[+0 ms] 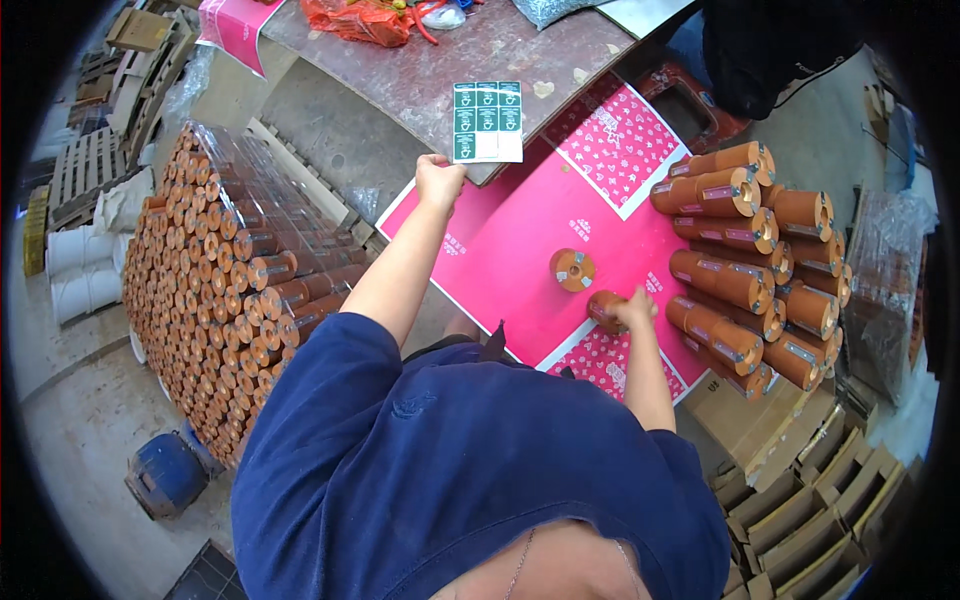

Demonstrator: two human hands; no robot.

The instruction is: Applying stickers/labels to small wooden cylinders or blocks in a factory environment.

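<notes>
My left hand [440,183] is closed at the lower left corner of a white sheet of green labels [487,119], pinching it near the edge of the dark table. A few label places at its lower right are bare white. To the right and nearer me, my right hand [636,309] is closed on a brown cylinder [604,309] at the pink-covered surface; its fingers partly hide the cylinder. Just beyond it, another brown cylinder [573,270] stands on end, with a round hole and pale labels on its top.
Brown cylinders [720,280] lie stacked on the right of the pink sheet [520,240]. A larger wrapped pile [235,275] fills the left. A red bag [360,20] lies on the dark table [400,75]. Cardboard pieces [810,500] stand at lower right, a blue tank [168,472] at lower left.
</notes>
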